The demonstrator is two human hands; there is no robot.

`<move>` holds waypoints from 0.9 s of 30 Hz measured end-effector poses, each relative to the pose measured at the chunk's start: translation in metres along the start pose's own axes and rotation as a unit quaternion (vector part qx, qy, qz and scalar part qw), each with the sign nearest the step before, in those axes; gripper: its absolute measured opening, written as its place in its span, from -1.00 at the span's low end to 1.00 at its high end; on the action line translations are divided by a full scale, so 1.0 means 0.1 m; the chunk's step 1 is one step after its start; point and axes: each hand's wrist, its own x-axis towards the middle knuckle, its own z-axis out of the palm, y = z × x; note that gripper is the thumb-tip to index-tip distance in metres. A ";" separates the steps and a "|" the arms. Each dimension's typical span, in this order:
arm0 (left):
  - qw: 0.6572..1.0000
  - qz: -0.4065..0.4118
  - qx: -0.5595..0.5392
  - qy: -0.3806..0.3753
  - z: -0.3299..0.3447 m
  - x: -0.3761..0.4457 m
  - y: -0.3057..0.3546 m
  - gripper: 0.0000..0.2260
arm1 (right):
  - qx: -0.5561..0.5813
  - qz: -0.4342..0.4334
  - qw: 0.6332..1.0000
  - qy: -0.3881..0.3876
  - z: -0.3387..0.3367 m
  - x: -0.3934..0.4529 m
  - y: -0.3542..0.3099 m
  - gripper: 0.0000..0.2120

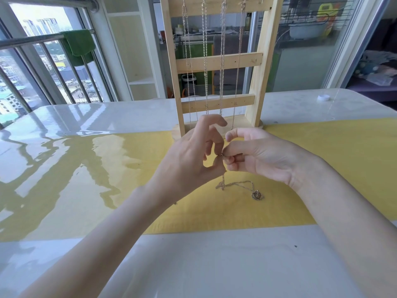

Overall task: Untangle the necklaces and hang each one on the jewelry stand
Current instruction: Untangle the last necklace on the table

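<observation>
Left hand (pixel 193 160), right hand (pixel 257 160) both pinching necklace (pixel 238 186) clasp; pendant (pixel 257 195) lying on surface (pixel 86 168), stand (pixel 217 61) at 12 o'clock.

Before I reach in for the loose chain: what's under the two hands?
Under the left hand and right hand, the necklace trails onto the yellow mat, its heart pendant lying flat. The pinched end is hidden by fingertips.

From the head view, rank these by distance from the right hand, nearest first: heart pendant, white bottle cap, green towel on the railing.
Measured from the right hand:
1. Heart pendant, just below it on the yellow mat.
2. White bottle cap, far right of the table.
3. Green towel, on the balcony railing, far left.
</observation>
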 end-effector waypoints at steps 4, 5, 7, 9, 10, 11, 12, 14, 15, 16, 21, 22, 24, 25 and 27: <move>0.998 0.017 0.055 -0.003 0.00 -0.01 0.00 -0.60 | -0.012 0.015 1.000 -0.008 -0.02 -0.01 -0.01 -0.73; 0.997 0.022 0.069 -0.002 0.00 -0.01 0.00 -0.60 | -0.016 0.017 1.000 -0.008 -0.02 -0.01 -0.01 -0.73; 0.996 0.025 0.090 0.008 0.02 -0.02 0.00 -0.60 | -0.022 0.016 1.000 -0.005 -0.01 0.00 0.01 -0.72; 0.994 0.021 0.101 0.025 0.05 -0.02 0.00 -0.62 | -0.024 0.013 1.000 -0.001 0.01 0.02 0.02 -0.72; 0.993 0.019 0.107 0.033 0.06 -0.03 0.01 -0.63 | -0.026 0.011 1.000 0.000 0.01 0.02 0.02 -0.72; 0.993 0.019 0.112 0.040 0.06 -0.03 0.01 -0.64 | -0.027 0.009 1.000 0.000 0.01 0.03 0.02 -0.73; 0.993 0.019 0.111 0.044 0.07 -0.03 0.02 -0.64 | -0.029 0.009 1.000 -0.001 0.02 0.03 0.03 -0.73; 0.994 0.015 0.092 0.049 0.08 -0.04 0.03 -0.66 | -0.026 0.011 1.000 -0.005 0.02 0.03 0.04 -0.74; 0.996 0.007 0.073 0.051 0.08 -0.04 0.04 -0.66 | -0.020 0.011 1.000 -0.011 0.02 0.04 0.05 -0.74; 0.997 -0.005 0.051 0.052 0.07 -0.04 0.06 -0.66 | -0.008 0.011 1.000 -0.020 0.02 0.04 0.05 -0.73; 0.998 -0.027 -0.016 0.059 0.06 -0.03 0.11 -0.63 | 0.010 0.021 0.999 -0.046 0.03 0.05 0.07 -0.75; 0.998 -0.026 -0.022 0.055 0.06 -0.03 0.11 -0.64 | 0.008 0.019 0.999 -0.045 0.04 0.04 0.07 -0.74; 0.998 -0.021 -0.031 0.047 0.05 -0.04 0.10 -0.66 | 0.033 -0.004 0.999 -0.019 0.02 0.04 0.06 -0.76; 0.998 -0.022 -0.033 0.044 0.05 -0.05 0.10 -0.66 | 0.059 -0.020 0.998 0.008 0.00 0.03 0.05 -0.76; 0.997 -0.044 -0.045 0.048 0.05 -0.06 0.11 -0.68 | 0.098 -0.044 0.993 0.047 -0.05 0.01 0.03 -0.77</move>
